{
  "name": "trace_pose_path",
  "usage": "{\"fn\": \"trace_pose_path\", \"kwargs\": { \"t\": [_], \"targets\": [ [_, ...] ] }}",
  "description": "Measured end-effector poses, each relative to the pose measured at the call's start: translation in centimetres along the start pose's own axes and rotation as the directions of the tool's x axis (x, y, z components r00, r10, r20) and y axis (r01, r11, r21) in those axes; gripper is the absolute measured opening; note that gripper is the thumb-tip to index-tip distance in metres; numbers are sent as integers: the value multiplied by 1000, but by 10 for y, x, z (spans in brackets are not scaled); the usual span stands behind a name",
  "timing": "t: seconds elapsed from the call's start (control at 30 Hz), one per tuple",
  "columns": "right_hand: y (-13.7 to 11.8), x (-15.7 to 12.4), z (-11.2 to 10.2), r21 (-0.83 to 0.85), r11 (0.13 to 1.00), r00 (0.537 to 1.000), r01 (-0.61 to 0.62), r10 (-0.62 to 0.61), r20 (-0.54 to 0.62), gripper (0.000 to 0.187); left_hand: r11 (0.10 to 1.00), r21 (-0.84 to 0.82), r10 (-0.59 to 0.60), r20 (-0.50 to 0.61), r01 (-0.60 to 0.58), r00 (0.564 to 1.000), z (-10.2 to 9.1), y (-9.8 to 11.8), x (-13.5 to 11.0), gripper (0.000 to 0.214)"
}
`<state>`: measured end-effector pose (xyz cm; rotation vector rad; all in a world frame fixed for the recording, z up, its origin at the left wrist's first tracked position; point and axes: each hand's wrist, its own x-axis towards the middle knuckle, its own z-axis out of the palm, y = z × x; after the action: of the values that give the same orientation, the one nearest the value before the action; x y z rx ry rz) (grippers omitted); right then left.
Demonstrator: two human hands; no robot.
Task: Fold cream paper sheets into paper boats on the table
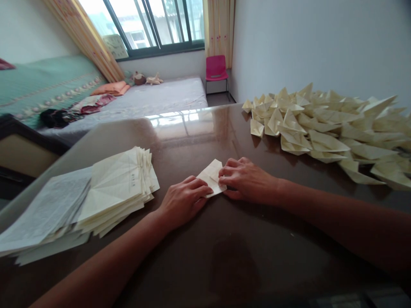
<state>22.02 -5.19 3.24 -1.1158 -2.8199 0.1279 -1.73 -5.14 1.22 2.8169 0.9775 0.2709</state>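
A small folded piece of cream paper (210, 174) lies on the dark glossy table (224, 248) in front of me. My left hand (183, 201) rests on its near left edge with fingers curled and pressed down. My right hand (245, 179) presses on its right side, fingers bent together over the paper. Both hands hold the same piece against the table.
A stack of flat cream sheets (118, 188) lies at the left, with printed pages (45, 214) beside it. A large heap of folded paper shapes (324, 124) covers the table's right side. Beyond the table are a bed (144, 100) and a pink chair (216, 68).
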Motion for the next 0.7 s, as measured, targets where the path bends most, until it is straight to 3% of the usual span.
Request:
{"fn": "trace_pose_path", "kwargs": {
  "t": [0.17,0.27,0.47,0.7],
  "targets": [
    [8,3,3,190,982,999,-9,1,41,14,982,-182,-62,-22,57,998,2,-6,6,24],
    [14,4,9,302,952,998,-57,46,41,11,959,-234,-171,-30,159,985,4,-8,11,31],
    [17,7,14,378,918,993,-120,108,52,11,921,-200,-343,-15,333,939,8,-8,20,30],
    [13,7,15,321,933,986,-162,166,16,17,923,-125,-366,-2,363,931,7,-6,26,23]
  ]
}}
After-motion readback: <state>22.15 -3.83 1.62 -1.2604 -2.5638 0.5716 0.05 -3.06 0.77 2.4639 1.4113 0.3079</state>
